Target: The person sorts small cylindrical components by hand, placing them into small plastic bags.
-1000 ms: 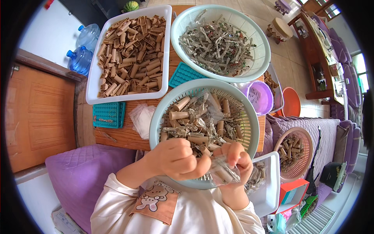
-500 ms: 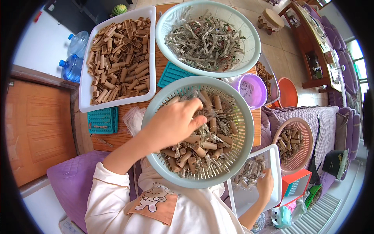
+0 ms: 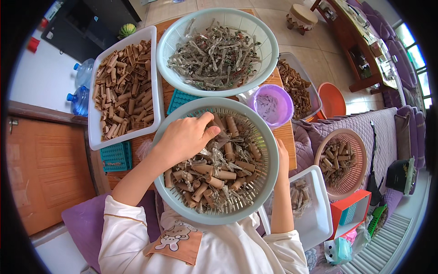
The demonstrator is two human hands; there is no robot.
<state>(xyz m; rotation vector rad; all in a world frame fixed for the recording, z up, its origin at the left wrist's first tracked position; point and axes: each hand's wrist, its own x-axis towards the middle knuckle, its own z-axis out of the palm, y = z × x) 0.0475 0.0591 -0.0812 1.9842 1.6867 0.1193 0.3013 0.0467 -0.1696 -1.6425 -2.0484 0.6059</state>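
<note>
A grey-green slotted basket (image 3: 270, 182) stands in front of me, heaped with short brown tubes (image 3: 214, 181) and clear plastic-wrapped strips. My left hand (image 3: 185, 137) reaches over its left side, fingers curled; a brown tube shows between thumb and forefinger, partly hidden by them. Against the basket's right rim lies my right hand (image 3: 282, 157), closed on the edge, most of its fingers out of sight. Right beneath that forearm, a white tub (image 3: 323, 214) holds several wrapped brown tubes.
Behind the basket are a pale green colander (image 3: 162, 59) of wrapped strips and a purple bucket (image 3: 286, 102). A white tray (image 3: 154, 82) of brown pieces stands at left, near teal moulded trays (image 3: 119, 153). On the right, a pink basket (image 3: 363, 157) sits on the sofa beside a red box (image 3: 335, 214).
My right hand has come up from the white tub to the basket's rim. The left hand has shifted slightly left along with the basket, as the whole view has turned.
</note>
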